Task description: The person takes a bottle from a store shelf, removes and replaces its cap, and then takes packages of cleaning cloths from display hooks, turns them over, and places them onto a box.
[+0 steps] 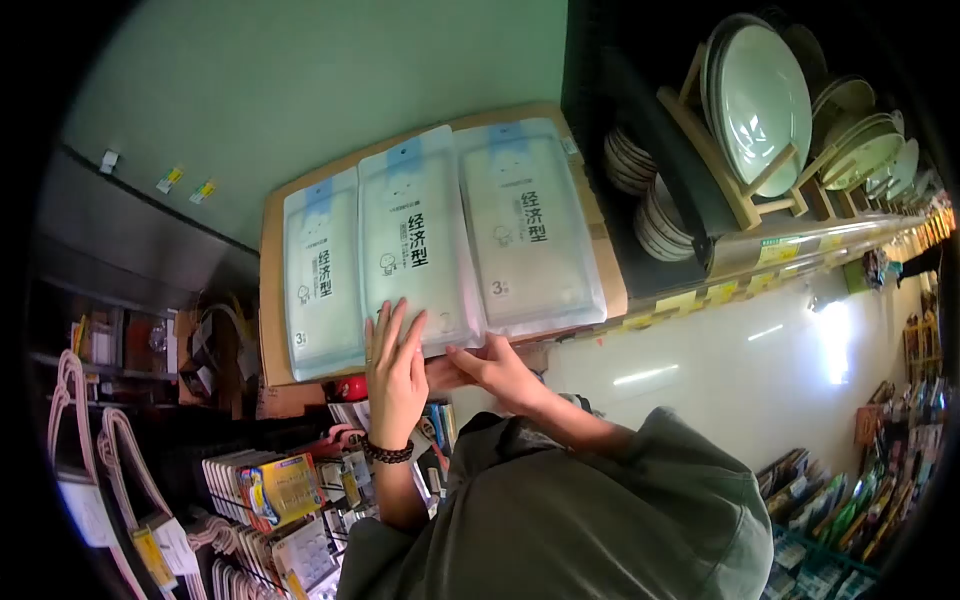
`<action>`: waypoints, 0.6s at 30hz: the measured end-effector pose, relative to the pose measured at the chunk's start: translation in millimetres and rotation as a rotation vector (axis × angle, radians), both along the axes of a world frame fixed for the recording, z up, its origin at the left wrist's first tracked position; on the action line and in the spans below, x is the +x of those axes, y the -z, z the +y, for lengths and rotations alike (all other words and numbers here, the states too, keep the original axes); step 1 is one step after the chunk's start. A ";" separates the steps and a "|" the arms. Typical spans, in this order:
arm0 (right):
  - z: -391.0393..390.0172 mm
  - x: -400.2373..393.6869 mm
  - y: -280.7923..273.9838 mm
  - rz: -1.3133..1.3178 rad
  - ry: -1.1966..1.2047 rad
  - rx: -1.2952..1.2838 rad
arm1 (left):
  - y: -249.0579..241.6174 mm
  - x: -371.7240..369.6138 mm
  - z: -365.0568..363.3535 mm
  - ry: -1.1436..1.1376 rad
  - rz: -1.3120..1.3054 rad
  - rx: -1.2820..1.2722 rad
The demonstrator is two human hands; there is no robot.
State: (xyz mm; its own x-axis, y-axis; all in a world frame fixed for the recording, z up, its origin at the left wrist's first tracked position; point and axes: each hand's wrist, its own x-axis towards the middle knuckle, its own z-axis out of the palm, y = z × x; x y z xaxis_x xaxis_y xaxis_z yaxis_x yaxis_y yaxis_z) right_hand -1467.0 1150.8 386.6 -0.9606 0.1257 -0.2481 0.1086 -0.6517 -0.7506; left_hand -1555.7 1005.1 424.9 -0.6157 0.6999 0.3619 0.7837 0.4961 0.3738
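Three flat white plastic packages with blue tops and dark Chinese lettering lie side by side on a brown cardboard box point(275, 240): a left package point(318, 270), a middle package point(415, 235) and a right package point(530, 230). The middle one overlaps its neighbours' edges a little. My left hand point(398, 370), a dark beaded bracelet at its wrist, rests with outstretched fingers on the lower part of the middle package. At that package's bottom edge, my right hand point(495, 375) grips with its thumb near the edge; some of its fingers are hidden below.
Plates point(762, 110) stand in wooden racks on a shelf at right, with stacked bowls point(662, 220) beside them. Hangers point(75, 420) and boxed goods point(285, 490) fill the lower left. A pale floor point(700, 365) runs along the aisle; more goods line its far side.
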 end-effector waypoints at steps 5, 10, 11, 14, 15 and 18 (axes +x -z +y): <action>8.5 4.3 -12.6 -0.154 -0.167 0.180 | 10.4 -6.4 -0.1 -0.011 0.032 0.026; -32.7 15.7 -3.0 0.014 -0.020 0.256 | 21.8 -14.1 -3.3 -0.023 0.062 0.055; -41.2 19.2 -1.3 0.017 -0.006 0.228 | 25.7 -16.5 -4.6 -0.004 0.068 0.066; -67.1 34.7 15.6 -0.041 0.024 0.201 | 27.1 -19.4 -8.2 0.028 0.089 0.078; -77.2 41.2 24.6 -0.049 0.045 0.212 | 27.3 -20.1 -9.3 0.037 0.087 0.071; -99.9 68.3 44.2 -0.119 0.077 0.263 | 26.3 -22.0 -10.7 0.057 0.093 0.096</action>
